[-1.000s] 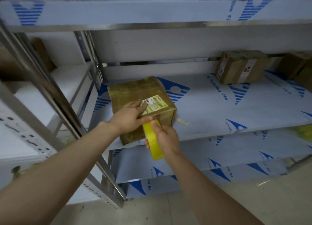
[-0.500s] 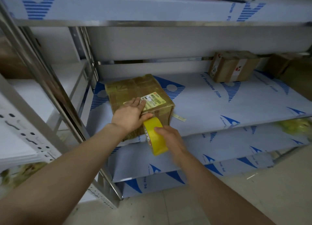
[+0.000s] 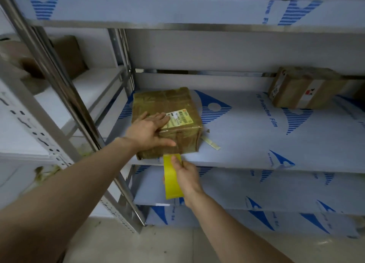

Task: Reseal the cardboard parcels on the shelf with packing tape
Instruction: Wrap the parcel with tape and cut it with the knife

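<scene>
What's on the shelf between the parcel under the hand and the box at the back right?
In the head view, only bare shelf film lies between parcel and box; a loose strip lies beside the parcel.

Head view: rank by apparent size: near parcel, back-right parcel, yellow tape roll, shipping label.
1. near parcel
2. back-right parcel, farther off, so true size unsure
3. yellow tape roll
4. shipping label
</scene>
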Demonstrator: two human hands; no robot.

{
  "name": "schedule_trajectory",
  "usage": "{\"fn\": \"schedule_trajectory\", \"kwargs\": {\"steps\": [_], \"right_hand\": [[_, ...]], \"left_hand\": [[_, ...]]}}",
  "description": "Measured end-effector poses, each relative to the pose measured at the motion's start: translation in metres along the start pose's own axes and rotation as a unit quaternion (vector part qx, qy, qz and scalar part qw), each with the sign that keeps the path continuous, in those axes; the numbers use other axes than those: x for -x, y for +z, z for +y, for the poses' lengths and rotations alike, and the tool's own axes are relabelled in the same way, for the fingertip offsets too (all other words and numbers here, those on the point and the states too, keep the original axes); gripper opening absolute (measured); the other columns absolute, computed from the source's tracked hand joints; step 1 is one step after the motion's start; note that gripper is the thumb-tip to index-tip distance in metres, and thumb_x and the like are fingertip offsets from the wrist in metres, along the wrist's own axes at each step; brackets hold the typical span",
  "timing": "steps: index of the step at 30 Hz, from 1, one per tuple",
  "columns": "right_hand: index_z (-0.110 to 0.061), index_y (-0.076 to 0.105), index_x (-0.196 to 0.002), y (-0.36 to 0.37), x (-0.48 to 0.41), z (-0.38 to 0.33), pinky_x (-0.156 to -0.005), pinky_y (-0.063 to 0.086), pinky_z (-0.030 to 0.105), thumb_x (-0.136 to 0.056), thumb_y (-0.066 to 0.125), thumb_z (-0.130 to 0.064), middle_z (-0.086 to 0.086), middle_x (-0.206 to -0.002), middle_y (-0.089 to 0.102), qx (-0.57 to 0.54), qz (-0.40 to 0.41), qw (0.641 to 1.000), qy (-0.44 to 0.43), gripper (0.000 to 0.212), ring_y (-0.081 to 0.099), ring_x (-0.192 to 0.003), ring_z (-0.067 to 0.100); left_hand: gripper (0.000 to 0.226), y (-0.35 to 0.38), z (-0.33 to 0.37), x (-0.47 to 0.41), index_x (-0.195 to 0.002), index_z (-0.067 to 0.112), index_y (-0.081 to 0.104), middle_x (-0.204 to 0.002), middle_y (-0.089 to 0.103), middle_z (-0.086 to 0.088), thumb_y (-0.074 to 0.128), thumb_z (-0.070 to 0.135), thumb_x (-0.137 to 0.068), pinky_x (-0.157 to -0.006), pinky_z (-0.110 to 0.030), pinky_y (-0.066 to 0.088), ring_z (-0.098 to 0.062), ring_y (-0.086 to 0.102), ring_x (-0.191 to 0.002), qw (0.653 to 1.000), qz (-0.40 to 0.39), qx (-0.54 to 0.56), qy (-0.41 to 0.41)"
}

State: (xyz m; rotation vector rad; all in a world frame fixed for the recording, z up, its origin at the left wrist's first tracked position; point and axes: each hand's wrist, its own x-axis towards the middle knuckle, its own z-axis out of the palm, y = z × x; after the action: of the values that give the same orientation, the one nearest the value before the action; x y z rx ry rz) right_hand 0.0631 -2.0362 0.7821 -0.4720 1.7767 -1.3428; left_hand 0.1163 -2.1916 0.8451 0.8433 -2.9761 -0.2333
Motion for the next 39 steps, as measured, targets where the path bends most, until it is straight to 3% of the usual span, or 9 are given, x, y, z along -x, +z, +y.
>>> {"fn": "schedule_trajectory", "kwargs": {"steps": [2, 6, 10, 14, 19, 23, 30, 34, 39], "right_hand": [[-0.016, 0.058, -0.085, -0.007, -0.006, -0.003, -0.092, 0.051, 0.043, -0.092, 0.052, -0.051, 0.014, -0.099, 0.069, 0.006, -0.046, 0.999, 0.009, 0.036, 0.064, -0.095, 0.029], [-0.024, 0.056, -0.104, -0.025, -0.013, -0.015, -0.066, 0.047, 0.019, -0.097, 0.051, -0.041, 0.000, -0.101, 0.060, -0.027, -0.151, 0.986, 0.064, 0.019, 0.058, -0.091, 0.015], [-0.015, 0.064, -0.087, -0.052, -0.019, -0.018, -0.074, 0.052, 0.033, -0.097, 0.045, -0.039, 0.007, -0.082, 0.069, 0.050, -0.115, 0.992, 0.006, 0.033, 0.065, -0.075, 0.021], [-0.010, 0.063, -0.096, -0.108, -0.061, -0.028, -0.076, 0.045, 0.035, -0.095, 0.051, -0.014, 0.012, -0.098, 0.067, 0.163, 0.116, 0.961, -0.190, 0.013, 0.061, -0.092, 0.031], [-0.006, 0.047, -0.136, -0.136, -0.112, -0.028, -0.095, 0.044, 0.040, -0.098, 0.050, -0.026, 0.016, -0.132, 0.054, 0.500, 0.011, 0.839, -0.214, 0.043, 0.050, -0.121, 0.034], [-0.006, 0.052, -0.126, -0.141, -0.113, -0.025, -0.087, 0.047, 0.037, -0.097, 0.049, -0.014, 0.016, -0.121, 0.058, 0.611, 0.002, 0.757, -0.230, 0.031, 0.056, -0.113, 0.033], [-0.003, 0.054, -0.119, -0.160, -0.113, -0.037, -0.083, 0.053, 0.044, -0.095, 0.045, -0.020, 0.023, -0.114, 0.058, 0.425, 0.031, 0.897, -0.114, 0.031, 0.060, -0.098, 0.040], [-0.005, 0.057, -0.106, -0.154, -0.085, -0.071, -0.067, 0.042, 0.035, -0.097, 0.041, -0.020, 0.008, -0.095, 0.066, 0.233, 0.040, 0.950, -0.204, 0.023, 0.057, -0.082, 0.029], [-0.021, 0.059, -0.099, -0.127, -0.044, -0.099, -0.066, 0.044, 0.035, -0.100, 0.039, -0.042, 0.001, -0.087, 0.066, 0.388, -0.071, 0.846, -0.358, 0.029, 0.059, -0.081, 0.023]], "left_hand": [[0.093, 0.004, 0.001, -0.001, -0.150, 0.023, 0.025, -0.157, 0.022, 0.001, 0.052, 0.073, -0.076, -0.118, -0.032, 0.003, -0.013, 0.017, -0.145, 1.000, 0.020, -0.013, -0.012], [0.074, 0.015, 0.018, 0.004, -0.149, 0.027, 0.028, -0.155, 0.029, 0.002, 0.056, 0.055, -0.086, -0.117, -0.036, 0.000, -0.017, 0.022, -0.144, 0.992, 0.100, -0.049, -0.067], [0.077, 0.033, 0.054, 0.021, -0.150, 0.030, 0.022, -0.159, 0.010, -0.010, 0.057, 0.055, -0.086, -0.116, -0.041, -0.003, -0.030, 0.004, -0.145, 0.954, 0.168, 0.005, -0.249], [0.079, 0.044, 0.094, 0.037, -0.146, 0.012, 0.025, -0.152, 0.014, -0.016, 0.064, 0.044, -0.085, -0.114, -0.041, 0.012, -0.033, 0.010, -0.140, 0.843, 0.265, 0.153, -0.442], [0.061, 0.042, 0.111, 0.039, -0.138, 0.006, 0.034, -0.136, 0.036, -0.014, 0.061, 0.032, -0.090, -0.095, -0.040, 0.039, -0.035, 0.040, -0.124, 0.693, 0.210, 0.412, -0.553], [0.044, 0.042, 0.113, 0.043, -0.128, 0.005, 0.053, -0.109, 0.055, -0.012, 0.058, 0.031, -0.093, -0.080, -0.034, 0.041, -0.027, 0.051, -0.093, 0.696, 0.165, 0.454, -0.531], [0.048, 0.041, 0.104, 0.045, -0.131, 0.016, 0.053, -0.125, 0.055, -0.012, 0.063, 0.038, -0.089, -0.089, -0.039, 0.046, -0.030, 0.054, -0.106, 0.676, 0.175, 0.493, -0.519], [0.040, 0.038, 0.099, 0.045, -0.126, 0.015, 0.057, -0.117, 0.057, -0.011, 0.062, 0.033, -0.091, -0.091, -0.039, 0.046, -0.029, 0.054, -0.101, 0.692, 0.148, 0.497, -0.502], [0.034, 0.038, 0.098, 0.044, -0.122, 0.016, 0.057, -0.108, 0.054, -0.010, 0.060, 0.033, -0.092, -0.083, -0.035, 0.044, -0.028, 0.052, -0.093, 0.690, 0.151, 0.520, -0.480]]}}
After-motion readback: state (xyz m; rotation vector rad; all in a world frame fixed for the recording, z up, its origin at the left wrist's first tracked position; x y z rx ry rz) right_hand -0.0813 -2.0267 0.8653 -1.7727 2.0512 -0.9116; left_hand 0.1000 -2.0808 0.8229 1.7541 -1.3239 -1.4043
